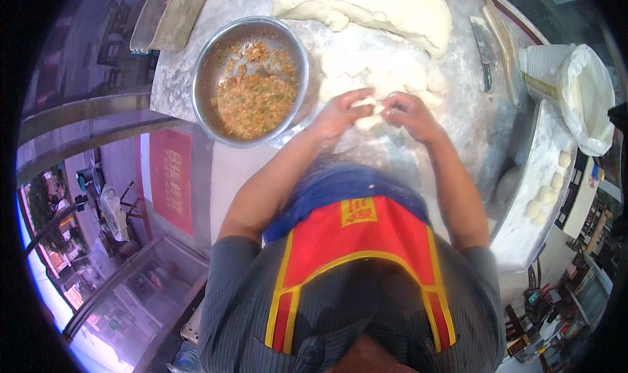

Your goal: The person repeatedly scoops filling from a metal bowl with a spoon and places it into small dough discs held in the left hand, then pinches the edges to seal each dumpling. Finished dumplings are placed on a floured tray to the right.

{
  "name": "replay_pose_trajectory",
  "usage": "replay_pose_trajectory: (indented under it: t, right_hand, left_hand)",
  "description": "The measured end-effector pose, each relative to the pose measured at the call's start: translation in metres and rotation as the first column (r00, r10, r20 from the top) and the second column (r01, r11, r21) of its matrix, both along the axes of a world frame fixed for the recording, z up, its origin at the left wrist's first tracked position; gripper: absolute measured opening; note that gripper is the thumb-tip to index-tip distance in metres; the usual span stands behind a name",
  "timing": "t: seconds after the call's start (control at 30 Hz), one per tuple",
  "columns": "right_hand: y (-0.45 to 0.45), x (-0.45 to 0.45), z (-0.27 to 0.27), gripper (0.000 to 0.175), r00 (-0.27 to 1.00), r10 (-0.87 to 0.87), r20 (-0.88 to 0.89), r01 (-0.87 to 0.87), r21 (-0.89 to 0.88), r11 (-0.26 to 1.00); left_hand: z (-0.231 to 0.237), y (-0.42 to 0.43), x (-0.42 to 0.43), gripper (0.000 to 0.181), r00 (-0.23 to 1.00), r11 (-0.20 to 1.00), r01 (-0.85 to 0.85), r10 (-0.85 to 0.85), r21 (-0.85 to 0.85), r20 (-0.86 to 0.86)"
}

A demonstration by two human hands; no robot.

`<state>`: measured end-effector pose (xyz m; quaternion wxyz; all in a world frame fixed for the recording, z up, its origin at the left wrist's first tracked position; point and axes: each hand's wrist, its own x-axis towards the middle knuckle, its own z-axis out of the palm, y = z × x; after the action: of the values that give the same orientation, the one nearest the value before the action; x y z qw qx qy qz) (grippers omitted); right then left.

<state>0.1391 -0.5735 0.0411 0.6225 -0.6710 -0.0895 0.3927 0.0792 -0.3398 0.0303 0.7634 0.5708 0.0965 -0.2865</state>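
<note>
My left hand (349, 109) and my right hand (408, 113) meet over the floured metal worktop, fingers of both closed on a small piece of dough (369, 121) between them. Just beyond lie several pale dough pieces (392, 78), partly lost in glare. A large slab of dough (373, 2) stretches across the far side. Left of my hands stands a steel bowl (196, 81) holding minced filling (257, 103) with green bits in it.
A long floured tray (515, 226) with several round dough balls (548, 195) is at the right, near a white bucket (539, 73) lined with a plastic bag. A flat scraper (483, 44) and a wooden stick (501, 49) lie at the far right. A plastic container (179, 14) sits far left.
</note>
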Motion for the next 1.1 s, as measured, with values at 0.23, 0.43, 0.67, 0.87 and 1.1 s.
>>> replay_pose_trajectory:
  t: [0.23,0.43,0.67,0.87,1.1]
  right_hand:
    - [0.008,-0.002,-0.001,0.019,0.979,0.108,0.173,-0.084,-0.139,0.987]
    - [0.014,-0.001,-0.008,0.020,0.989,0.048,0.137,-0.038,-0.074,0.996]
    - [0.011,0.001,0.008,0.020,0.996,-0.046,0.079,0.046,0.001,0.999]
    - [0.008,0.004,0.001,0.021,0.986,0.078,0.145,-0.061,-0.114,0.992]
    - [0.006,0.003,-0.010,0.022,0.982,0.112,0.153,-0.096,-0.109,0.989]
  left_hand:
    - [-0.021,0.004,0.013,0.070,0.963,0.944,0.156,-0.210,0.290,0.166]
    - [-0.025,0.000,0.014,0.067,0.996,0.988,0.057,-0.066,0.143,0.062]
    - [0.000,-0.008,-0.004,0.046,0.925,0.783,-0.313,0.122,-0.537,-0.360]
    - [0.018,-0.007,0.000,0.053,0.996,0.999,0.012,-0.008,0.043,-0.093]
    - [-0.010,-0.006,0.012,0.074,0.979,0.979,0.184,-0.174,0.090,-0.107]
